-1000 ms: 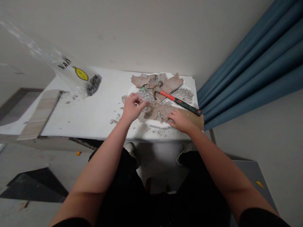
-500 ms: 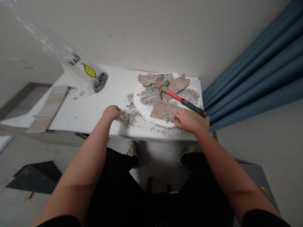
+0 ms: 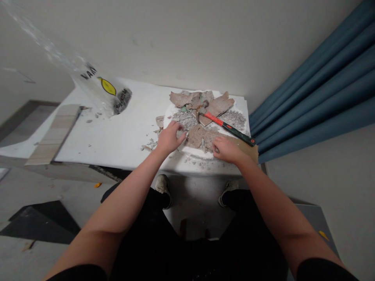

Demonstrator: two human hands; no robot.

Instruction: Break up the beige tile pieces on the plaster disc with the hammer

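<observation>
I have the left hand (image 3: 170, 139) beside the slab (image 3: 197, 136) on the white disc (image 3: 193, 152), fingers spread; my right hand (image 3: 225, 149) is curled at the slab's other end, its grip unclear to me.

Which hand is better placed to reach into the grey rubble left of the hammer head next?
Left, I'd judge: the left hand is beside the grey rubble, partly open. The right hand is curled by the brown slab, farther off.
</observation>
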